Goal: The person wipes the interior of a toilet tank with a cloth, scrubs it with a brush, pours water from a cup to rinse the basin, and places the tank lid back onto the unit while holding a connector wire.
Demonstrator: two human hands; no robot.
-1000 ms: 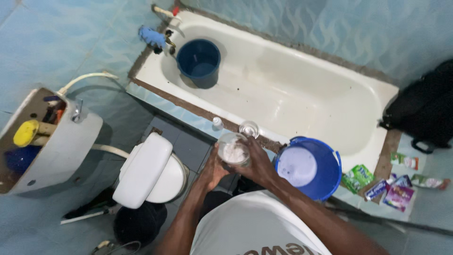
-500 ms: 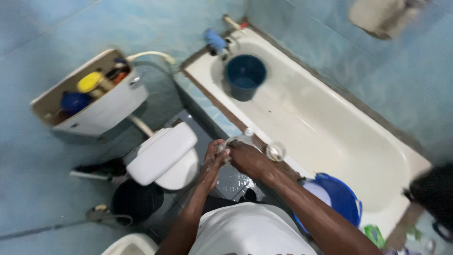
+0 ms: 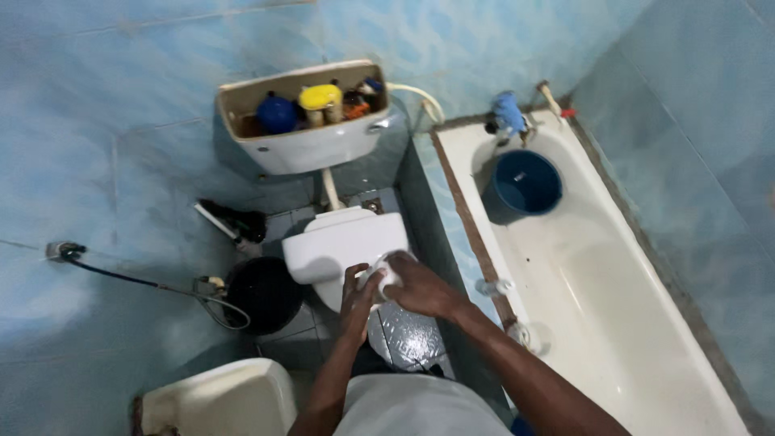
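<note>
1. At the far left a black hose (image 3: 153, 284) runs along the blue tiled wall (image 3: 97, 145) from a small wall fitting
2. Next comes a round black bin (image 3: 262, 295) on the floor, with a dark brush (image 3: 234, 224) lying behind it against the wall
3. Above these, the open white toilet cistern (image 3: 311, 145) shows a blue ball float (image 3: 276, 115) and a yellow part (image 3: 320, 97) inside
4. Below it sits the white toilet with its lid closed (image 3: 343, 242)
5. My left hand (image 3: 357, 303) is over the front edge of that lid, fingers curled against a small white crumpled cloth or paper (image 3: 381, 277)
6. My right hand (image 3: 420, 284) is closed over the same white wad from the other side, so both hands are clamped on it together, just above the toilet lid
7. To the right lies the long white bathtub (image 3: 597, 299), with a round dark blue bucket (image 3: 523, 186) standing in its far end near the tap (image 3: 510, 117)
</note>
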